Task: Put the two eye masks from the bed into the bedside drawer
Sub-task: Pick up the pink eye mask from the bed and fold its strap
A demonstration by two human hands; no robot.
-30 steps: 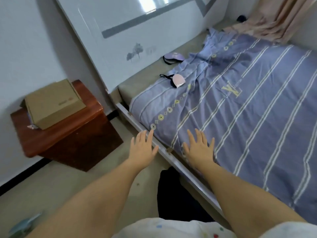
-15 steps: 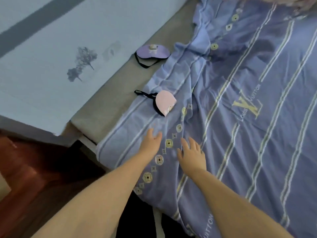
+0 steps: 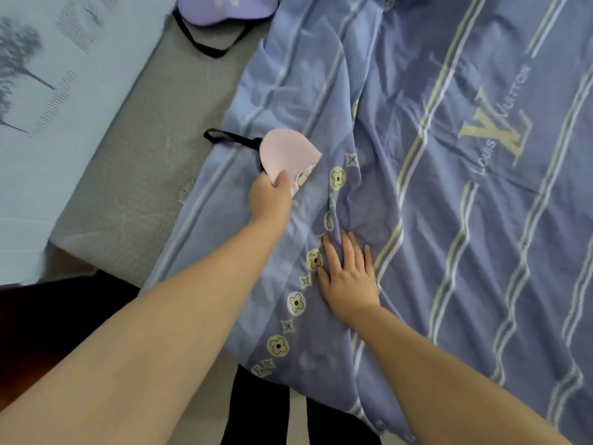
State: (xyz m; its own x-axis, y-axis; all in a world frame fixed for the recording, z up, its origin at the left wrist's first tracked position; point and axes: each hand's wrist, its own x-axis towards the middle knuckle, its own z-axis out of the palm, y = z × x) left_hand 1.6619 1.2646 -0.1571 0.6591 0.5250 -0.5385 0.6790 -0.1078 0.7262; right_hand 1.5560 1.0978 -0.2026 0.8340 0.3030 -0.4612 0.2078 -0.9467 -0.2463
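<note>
A pink eye mask [image 3: 286,151] with a black strap lies folded on the blue striped quilt [image 3: 449,220]. My left hand [image 3: 269,196] pinches the mask's near edge between thumb and fingers. A purple eye mask [image 3: 224,8] with a black strap lies farther off on the grey mattress [image 3: 154,149], partly cut by the top edge. My right hand [image 3: 348,274] rests flat on the quilt, fingers spread, holding nothing. The bedside drawer is out of view.
The pale headboard [image 3: 48,107] with a tree print runs along the left. A dark gap and a reddish-brown piece of furniture [image 3: 9,319] sit at lower left beside the bed. My dark trouser legs [image 3: 256,409] show below the quilt's edge.
The view has closed in over the bed. My left hand reached forward and took hold of the pink mask's edge. My right hand settled flat on the quilt.
</note>
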